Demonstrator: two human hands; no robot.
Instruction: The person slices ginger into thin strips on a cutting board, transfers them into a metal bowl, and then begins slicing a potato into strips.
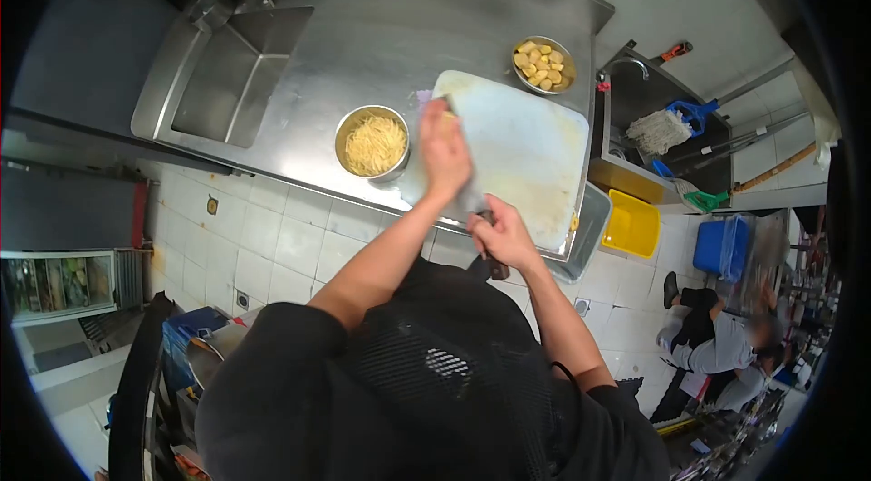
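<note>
My right hand [501, 234] is closed round the dark handle of a knife [472, 195], whose blade points away from me at the left side of a white cutting board [526, 145]. Beside the blade, my left hand [445, 150] lies with its fingers together over a small yellowish piece, mostly hidden beneath them. Just left of that hand stands a round metal container [372, 143] full of thin pale-yellow strips. A metal bowl [543, 65] of peeled yellow chunks sits behind the board.
A sink [231, 77] is at the left of the steel counter [363, 36]. At right are a second sink with a mop head [659, 132], a yellow tub [631, 223] and a blue bin [721, 248]. Another person [726, 345] is at the lower right.
</note>
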